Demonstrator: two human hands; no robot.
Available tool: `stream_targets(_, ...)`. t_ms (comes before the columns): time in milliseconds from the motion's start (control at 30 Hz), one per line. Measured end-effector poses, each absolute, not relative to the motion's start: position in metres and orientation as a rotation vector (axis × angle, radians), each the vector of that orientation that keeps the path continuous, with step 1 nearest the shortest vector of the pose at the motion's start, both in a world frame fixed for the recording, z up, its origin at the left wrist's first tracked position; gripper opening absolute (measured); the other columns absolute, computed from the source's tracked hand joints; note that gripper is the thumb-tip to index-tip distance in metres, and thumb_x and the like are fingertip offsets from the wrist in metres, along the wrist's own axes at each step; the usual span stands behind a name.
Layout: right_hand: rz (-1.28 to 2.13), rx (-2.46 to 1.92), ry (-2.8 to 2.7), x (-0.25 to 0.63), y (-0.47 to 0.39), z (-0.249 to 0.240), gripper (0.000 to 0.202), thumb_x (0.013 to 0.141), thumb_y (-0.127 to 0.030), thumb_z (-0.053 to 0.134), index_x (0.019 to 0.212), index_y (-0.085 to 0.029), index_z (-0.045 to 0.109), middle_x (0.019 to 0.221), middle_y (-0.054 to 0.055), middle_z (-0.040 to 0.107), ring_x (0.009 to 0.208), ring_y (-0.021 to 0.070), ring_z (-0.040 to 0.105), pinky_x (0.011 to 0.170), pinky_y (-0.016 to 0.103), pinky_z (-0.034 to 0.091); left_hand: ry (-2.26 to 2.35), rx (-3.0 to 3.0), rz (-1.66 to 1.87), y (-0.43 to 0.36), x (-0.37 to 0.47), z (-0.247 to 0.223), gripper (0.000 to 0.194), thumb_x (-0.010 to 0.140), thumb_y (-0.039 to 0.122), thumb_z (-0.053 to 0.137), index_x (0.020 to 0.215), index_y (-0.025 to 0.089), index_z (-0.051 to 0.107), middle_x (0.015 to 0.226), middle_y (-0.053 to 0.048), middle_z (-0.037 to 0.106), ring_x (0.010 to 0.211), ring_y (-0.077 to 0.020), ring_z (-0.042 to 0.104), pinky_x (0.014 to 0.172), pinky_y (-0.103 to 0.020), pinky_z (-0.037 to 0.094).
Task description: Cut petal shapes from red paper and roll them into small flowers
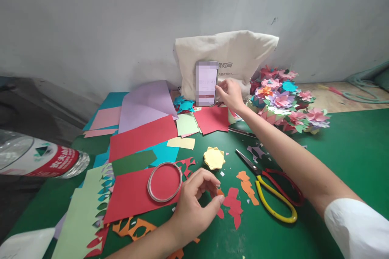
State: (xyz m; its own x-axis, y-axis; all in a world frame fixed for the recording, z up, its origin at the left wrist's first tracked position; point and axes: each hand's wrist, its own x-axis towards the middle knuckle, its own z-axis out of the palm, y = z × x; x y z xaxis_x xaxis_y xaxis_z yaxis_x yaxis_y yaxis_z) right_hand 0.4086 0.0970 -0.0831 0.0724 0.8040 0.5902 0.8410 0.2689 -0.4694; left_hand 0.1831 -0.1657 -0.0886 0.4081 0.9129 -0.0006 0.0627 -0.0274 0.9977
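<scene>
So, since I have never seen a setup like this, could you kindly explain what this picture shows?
There is no machine here: these are a person's own bare hands, seen from a camera worn on the head, looking forward and down. The left hand appears to pinch a small orange paper piece between its fingers. The right hand reaches to the edge of a phone, propped before a cloth bag. On the green table lie coloured sheets, cut scraps, scissors and a pale yellow paper shape, with a cluster of paper flowers towards the right.
</scene>
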Motion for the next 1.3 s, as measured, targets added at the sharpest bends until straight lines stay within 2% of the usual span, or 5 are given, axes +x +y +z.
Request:
stream_targets(200, -0.069, -1.500, -1.701, 0.405, 0.112, -0.065, 0.026, 0.085, -0.046, 0.057, 0.093, -0.021, 0.056, 0.095, 0.011, 0.060, 0.096, 0.0308, 0.053, 0.085, 0.047, 0.040, 0.947, 1.424, 0.867, -0.163, 0.184, -0.088, 0.017, 0.078, 0.007, 0.060, 0.088, 0.021, 0.056, 0.086, 0.000, 0.053, 0.076, -0.0117, 0.058, 0.070, -0.023, 0.050)
stream_targets(433, 0.017, -1.544, -1.733, 0.403, 0.125, -0.059, 0.030, 0.084, -0.051, 0.056, 0.080, -0.023, 0.050, 0.078, 0.005, 0.055, 0.081, 0.0269, 0.053, 0.078, 0.044, 0.041, 0.974, 1.403, 0.857, -0.163, 0.184, -0.088, 0.016, 0.076, 0.008, 0.060, 0.086, 0.020, 0.056, 0.086, 0.000, 0.053, 0.075, -0.0121, 0.058, 0.070, -0.023, 0.050)
stream_targets(767, 0.053, -1.607, -1.773, 0.406, 0.124, -0.060, 0.033, 0.083, -0.056, 0.059, 0.082, -0.024, 0.053, 0.082, 0.005, 0.056, 0.086, 0.0281, 0.053, 0.078, 0.044, 0.043, 1.015, 1.414, 0.826, -0.162, 0.185, -0.086, 0.015, 0.076, 0.008, 0.059, 0.085, 0.020, 0.056, 0.084, 0.000, 0.055, 0.074, -0.0121, 0.058, 0.068, -0.023, 0.050)
stream_targets(1000, 0.062, -1.678, -1.809, 0.407, 0.127, -0.058, 0.031, 0.095, -0.035, 0.057, 0.120, -0.017, 0.058, 0.121, 0.009, 0.060, 0.102, 0.0208, 0.062, 0.086, 0.042, 0.054, 1.018, 1.423, 0.830, -0.162, 0.185, -0.087, 0.016, 0.076, 0.008, 0.059, 0.085, 0.021, 0.056, 0.083, 0.001, 0.055, 0.073, -0.0118, 0.058, 0.068, -0.022, 0.049)
stream_targets(1300, 0.028, -1.740, -1.809, 0.406, 0.124, -0.058, 0.031, 0.095, -0.034, 0.057, 0.121, -0.018, 0.057, 0.123, 0.009, 0.059, 0.103, 0.0217, 0.062, 0.087, 0.043, 0.054, 1.027, 1.412, 0.811, -0.162, 0.185, -0.084, 0.014, 0.077, 0.008, 0.059, 0.085, 0.020, 0.056, 0.082, 0.001, 0.055, 0.073, -0.0121, 0.058, 0.067, -0.023, 0.049)
